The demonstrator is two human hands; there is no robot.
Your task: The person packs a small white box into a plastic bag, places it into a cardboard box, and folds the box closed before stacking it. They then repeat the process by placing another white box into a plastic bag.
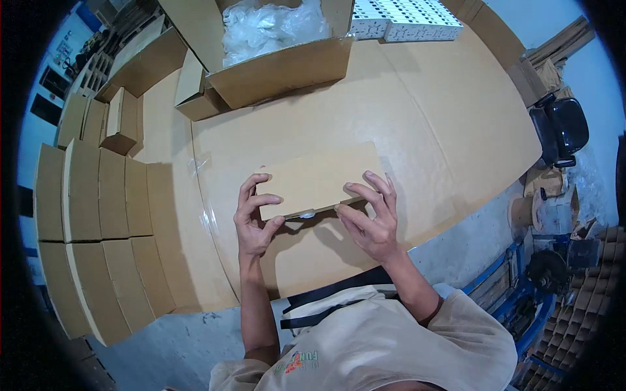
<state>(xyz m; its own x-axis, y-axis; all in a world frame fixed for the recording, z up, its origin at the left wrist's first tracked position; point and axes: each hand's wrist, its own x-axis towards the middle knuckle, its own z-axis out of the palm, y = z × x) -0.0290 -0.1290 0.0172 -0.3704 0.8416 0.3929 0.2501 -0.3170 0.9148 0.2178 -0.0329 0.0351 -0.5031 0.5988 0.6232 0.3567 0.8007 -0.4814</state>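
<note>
A flat brown cardboard box (319,179) is held between my two hands above the cardboard-covered table. My left hand (253,212) grips its left end, fingers over the top and thumb at the near edge. My right hand (375,221) holds the right part of the near side, with fingertips on top and the thumb below the edge. A small whitish bit of plastic (306,214) shows at the box's near edge between the hands. The underside of the box is hidden.
Stacked brown boxes (85,189) line the table's left side. At the back stand an open carton (280,75) with clear plastic bags (274,29) and some white patterned boxes (424,31). A black chair (564,127) is beyond the table's right edge.
</note>
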